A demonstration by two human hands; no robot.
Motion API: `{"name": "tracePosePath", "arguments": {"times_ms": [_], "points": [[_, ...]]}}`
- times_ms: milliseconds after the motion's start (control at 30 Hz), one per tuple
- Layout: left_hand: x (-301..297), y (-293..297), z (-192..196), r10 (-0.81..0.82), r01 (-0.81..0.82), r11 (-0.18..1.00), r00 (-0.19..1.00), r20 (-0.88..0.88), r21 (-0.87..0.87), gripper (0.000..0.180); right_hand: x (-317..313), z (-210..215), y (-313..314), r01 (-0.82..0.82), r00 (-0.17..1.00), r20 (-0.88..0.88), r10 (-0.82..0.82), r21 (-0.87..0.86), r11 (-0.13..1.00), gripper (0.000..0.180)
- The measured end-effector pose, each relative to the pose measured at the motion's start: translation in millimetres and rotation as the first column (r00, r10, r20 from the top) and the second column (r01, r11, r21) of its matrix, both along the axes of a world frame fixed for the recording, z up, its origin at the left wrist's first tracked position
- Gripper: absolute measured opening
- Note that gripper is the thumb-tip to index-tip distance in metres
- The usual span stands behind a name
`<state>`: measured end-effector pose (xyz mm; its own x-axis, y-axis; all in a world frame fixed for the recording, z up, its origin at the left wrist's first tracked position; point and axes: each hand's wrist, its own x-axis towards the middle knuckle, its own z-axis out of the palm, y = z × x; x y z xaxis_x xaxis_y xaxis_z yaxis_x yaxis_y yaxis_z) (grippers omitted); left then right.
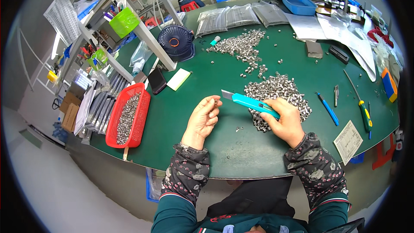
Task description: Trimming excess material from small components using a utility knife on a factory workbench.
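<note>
My right hand [284, 120] is wrapped round a turquoise utility knife [252, 102], its blade out and pointing left. Just left of the blade tip, my left hand [202, 118] pinches a small metal ring-like part [216, 102] between thumb and fingertips; the fingers partly hide it. Behind and beneath the knife lies a heap of small silvery metal parts [282, 88]. Farther back, a looser heap of similar parts [241, 45] spreads over the green table [172, 116]. Tiny scraps [239, 128] lie on the tabletop between my hands.
At left stands a red basket [113, 131] of metal parts, near a phone [156, 80] and a fan [176, 42]. A blue pen-like tool [328, 110], a green-yellow screwdriver [365, 116] and a paper sheet [347, 142] lie at right. Bagged rods [241, 17] line the back.
</note>
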<state>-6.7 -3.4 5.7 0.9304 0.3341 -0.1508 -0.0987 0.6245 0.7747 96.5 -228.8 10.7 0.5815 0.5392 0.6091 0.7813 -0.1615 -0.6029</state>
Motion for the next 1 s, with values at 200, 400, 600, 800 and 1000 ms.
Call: {"name": "tracePosePath", "arguments": {"times_ms": [200,400,600,800,1000], "points": [[-1,3,-9,-0.041,0.041,0.999,0.998,0.053,-0.008,0.014,-4,-2,2,-0.096,0.995,-0.037,0.092,-0.107,0.99,0.027],[-1,-2,-3,0.004,-0.006,0.998,1.0,0.024,0.065,0.015,-5,-1,2,-0.102,0.993,-0.077,0.091,-0.154,0.983,0.027],[-1,-4,-3,0.023,-0.018,0.969,1.0,-0.016,0.246,0.017,-4,0,1,-0.119,0.99,-0.096,0.102,-0.186,0.975,0.026],[0,-5,-3,0.047,-0.02,0.946,0.996,-0.076,0.322,0.021,-7,1,0,-0.049,0.999,-0.006,0.049,-0.201,0.978,0.025],[-1,-4,-3,0.021,0.017,0.943,0.994,-0.108,0.333,0.027,-9,4,0,0.008,0.994,0.106,0.015,-0.22,0.975,0.027]]}}
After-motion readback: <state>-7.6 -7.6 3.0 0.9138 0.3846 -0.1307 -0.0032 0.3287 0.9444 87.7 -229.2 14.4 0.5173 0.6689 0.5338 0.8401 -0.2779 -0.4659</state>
